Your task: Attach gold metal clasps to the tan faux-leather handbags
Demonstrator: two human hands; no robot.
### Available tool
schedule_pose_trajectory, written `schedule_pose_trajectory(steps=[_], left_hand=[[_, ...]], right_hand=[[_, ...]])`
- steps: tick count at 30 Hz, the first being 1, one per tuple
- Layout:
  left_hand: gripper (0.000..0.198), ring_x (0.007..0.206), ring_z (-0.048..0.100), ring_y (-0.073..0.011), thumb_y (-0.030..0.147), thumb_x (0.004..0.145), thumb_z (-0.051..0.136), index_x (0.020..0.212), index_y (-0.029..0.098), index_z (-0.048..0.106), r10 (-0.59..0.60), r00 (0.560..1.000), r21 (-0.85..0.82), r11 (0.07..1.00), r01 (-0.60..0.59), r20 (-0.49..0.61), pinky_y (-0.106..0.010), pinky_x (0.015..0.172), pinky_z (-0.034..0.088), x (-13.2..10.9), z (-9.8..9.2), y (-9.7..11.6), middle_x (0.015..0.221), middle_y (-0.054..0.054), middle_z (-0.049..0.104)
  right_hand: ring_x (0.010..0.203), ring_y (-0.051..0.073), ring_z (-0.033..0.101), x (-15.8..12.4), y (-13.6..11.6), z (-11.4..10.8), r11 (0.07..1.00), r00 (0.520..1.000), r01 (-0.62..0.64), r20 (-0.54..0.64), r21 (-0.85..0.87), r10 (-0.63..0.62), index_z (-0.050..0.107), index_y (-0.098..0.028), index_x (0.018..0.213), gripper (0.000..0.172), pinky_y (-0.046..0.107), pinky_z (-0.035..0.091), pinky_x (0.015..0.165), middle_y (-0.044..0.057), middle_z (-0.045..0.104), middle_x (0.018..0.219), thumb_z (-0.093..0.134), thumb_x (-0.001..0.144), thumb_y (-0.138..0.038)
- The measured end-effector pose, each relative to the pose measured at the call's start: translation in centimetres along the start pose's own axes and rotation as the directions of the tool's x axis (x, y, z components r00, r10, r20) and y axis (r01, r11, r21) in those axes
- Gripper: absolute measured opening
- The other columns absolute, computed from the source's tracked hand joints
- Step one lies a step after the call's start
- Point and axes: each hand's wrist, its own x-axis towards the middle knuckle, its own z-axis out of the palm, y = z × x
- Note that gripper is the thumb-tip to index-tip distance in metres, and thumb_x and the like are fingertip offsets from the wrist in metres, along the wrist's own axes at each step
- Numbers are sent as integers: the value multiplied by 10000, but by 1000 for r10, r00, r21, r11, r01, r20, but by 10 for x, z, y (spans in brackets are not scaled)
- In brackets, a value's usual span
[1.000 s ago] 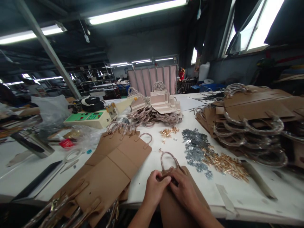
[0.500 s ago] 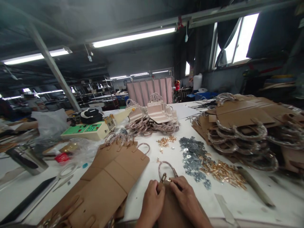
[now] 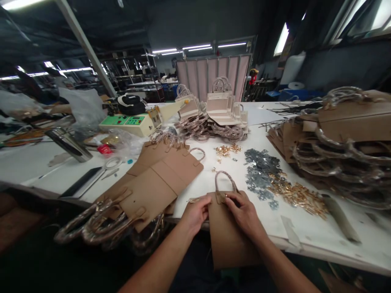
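Observation:
A brown bag panel (image 3: 227, 240) with a plastic-wrapped loop handle (image 3: 225, 174) hangs over the table's front edge. My left hand (image 3: 197, 213) is closed on the panel's upper left edge, thumb and fingers pinched together. By its fingertips shows a small gold-coloured metal piece (image 3: 194, 200); I cannot tell whether it is gripped. At the right foot of the handle, my right hand (image 3: 244, 213) pinches the panel's top edge, with a tiny shiny spot at the fingertips. To the left lie overlapping brown bag panels (image 3: 165, 175) with wrapped handles, some hanging over the edge.
Grey metal plates (image 3: 261, 169) and gold fittings (image 3: 301, 197) lie in heaps to the right, beside a dark flat bar (image 3: 340, 217). A tall pile of handled panels (image 3: 351, 126) stands behind them. Farther back are finished-looking bags (image 3: 220, 108), a green-topped machine (image 3: 131, 122) and a steel flask (image 3: 69, 144).
The view has tilted down and turned left. My hands have moved apart, the left to the panel's side edge. The panel and its handle now show more fully.

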Motion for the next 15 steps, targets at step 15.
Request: schedule_pose_trajectory(steps=[15], left_hand=[[316,696,685,-177,284,673,828,939,123,775,173,979,46,985,-169,-109,-276,643,529,16,8,-15,822,-94,776]], right_hand=[[884,293,735,-4,-21,15,988,1000,-16,-16,-151,14,768,-245,985,224,428,573,817,83,788,989,639,926,-418]])
